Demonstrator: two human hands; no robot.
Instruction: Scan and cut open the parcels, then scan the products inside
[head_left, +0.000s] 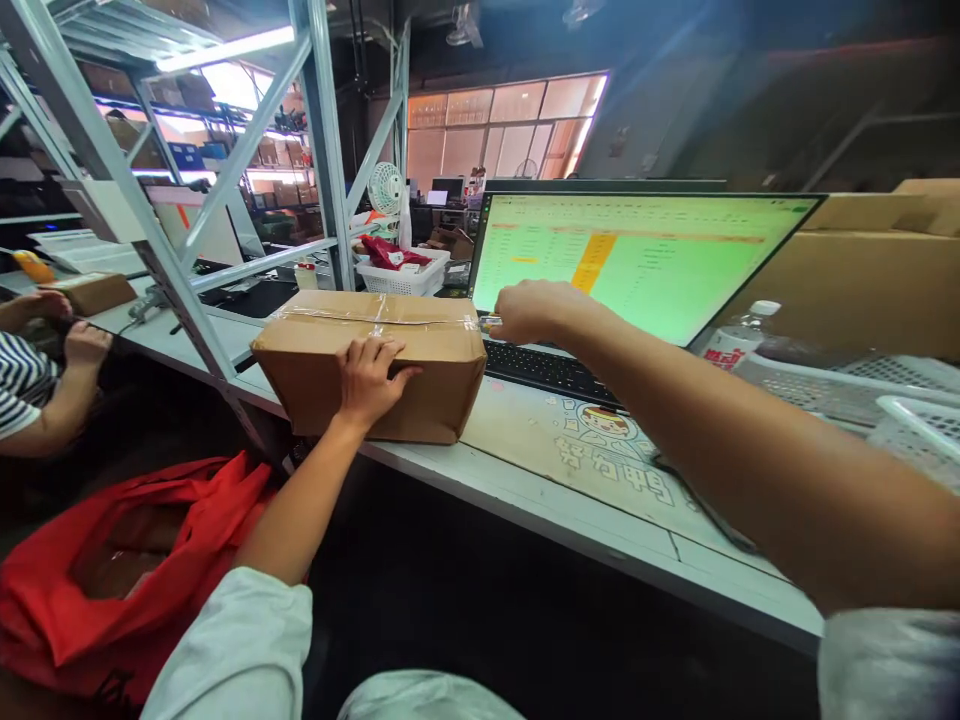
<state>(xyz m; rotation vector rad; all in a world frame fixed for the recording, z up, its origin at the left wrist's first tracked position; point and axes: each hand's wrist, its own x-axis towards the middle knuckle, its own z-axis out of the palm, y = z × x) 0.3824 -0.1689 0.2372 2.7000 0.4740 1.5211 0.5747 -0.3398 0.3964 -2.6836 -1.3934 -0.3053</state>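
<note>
A brown cardboard box [375, 395] stands on the front of the desk, with clear tape along its top seam and down the right end. My left hand [367, 385] lies against its front upper edge, fingers stretched over the edge and thumb apart. At the box's right end, my right hand [536, 312] is closed around a small slim tool [491, 322]. Only its light, partly yellowish end shows, by the taped corner; the rest is hidden in my fingers.
Behind my right hand stands a laptop [660, 260] showing a spreadsheet. A plastic bottle [739, 335] and white baskets [825, 385] are at the right. A red bag [187, 540] sits low left. Metal shelf posts [322, 150] rise behind the box. Another person's hands [86, 345] work at far left.
</note>
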